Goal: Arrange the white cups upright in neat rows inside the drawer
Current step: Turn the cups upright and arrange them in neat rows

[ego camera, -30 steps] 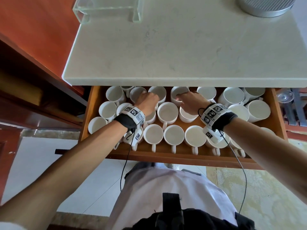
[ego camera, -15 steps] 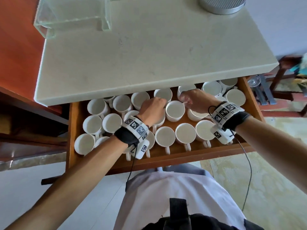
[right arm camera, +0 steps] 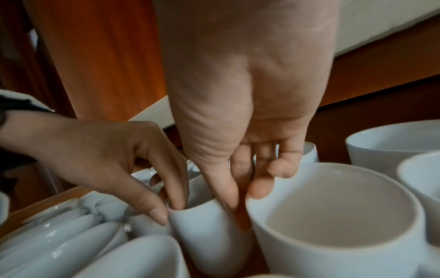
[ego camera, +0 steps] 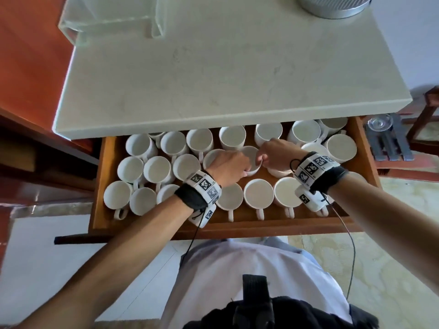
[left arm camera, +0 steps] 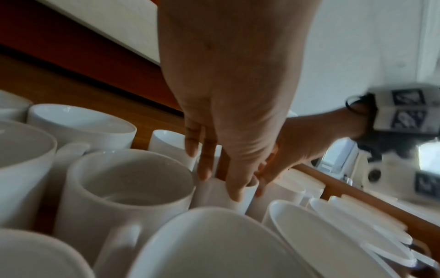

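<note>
Many white cups stand upright in the open wooden drawer (ego camera: pixel 102 186), in roughly three rows. Both hands meet on one white cup (ego camera: pixel 251 153) in the middle row. My left hand (ego camera: pixel 245 171) pinches its near-left rim. My right hand (ego camera: pixel 260 158) pinches the right rim. In the right wrist view my right hand (right arm camera: pixel 243 190) has its thumb at the rim of the cup (right arm camera: pixel 209 235) and fingers down its outer wall, while my left hand (right arm camera: pixel 169 208) has a finger inside and the thumb outside. The left wrist view shows my left hand (left arm camera: pixel 235 190) on the cup (left arm camera: pixel 214 195).
Neighbouring cups crowd close on all sides, one large cup (right arm camera: pixel 333 216) right against my right fingers. The white counter (ego camera: pixel 213 67) overhangs the back row. On it are a clear stand (ego camera: pixel 107 15) and a metal round object (ego camera: pixel 332 5). A rack with a glass (ego camera: pixel 380 122) is at right.
The hands were apart on separate cups; they have come together and both now pinch the middle-row cup that stood between them. The head view has shifted.
</note>
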### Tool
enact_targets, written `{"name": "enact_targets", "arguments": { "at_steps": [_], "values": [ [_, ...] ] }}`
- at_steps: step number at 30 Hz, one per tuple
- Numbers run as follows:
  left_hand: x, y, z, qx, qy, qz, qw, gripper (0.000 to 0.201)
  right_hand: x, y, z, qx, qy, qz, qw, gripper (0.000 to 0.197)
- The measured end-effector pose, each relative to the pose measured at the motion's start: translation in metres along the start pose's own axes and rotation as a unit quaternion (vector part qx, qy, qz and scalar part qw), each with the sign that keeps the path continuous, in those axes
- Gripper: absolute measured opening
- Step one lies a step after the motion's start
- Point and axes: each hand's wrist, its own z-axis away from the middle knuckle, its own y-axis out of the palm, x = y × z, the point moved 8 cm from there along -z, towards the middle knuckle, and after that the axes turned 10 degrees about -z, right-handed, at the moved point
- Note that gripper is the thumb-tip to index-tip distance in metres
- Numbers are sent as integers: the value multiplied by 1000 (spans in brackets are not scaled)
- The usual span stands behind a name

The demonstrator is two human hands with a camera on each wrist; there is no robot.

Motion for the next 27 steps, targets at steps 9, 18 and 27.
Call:
{"name": "enact_targets", "arguments": {
  "at_steps": [9,18,27],
  "values": [
    [-11,-5,-8,49,-65,-48,996,19,-13,-20,8,26,-102,-6,994,32],
    [-13,-19,-10,83,-126,-64,987,18,-24,-18,15,43,-137,10,990,37],
    [-14,-42,-12,98,-61,-91,989,16,-24,-19,12,31,-117,-6,993,47]
  ]
}}
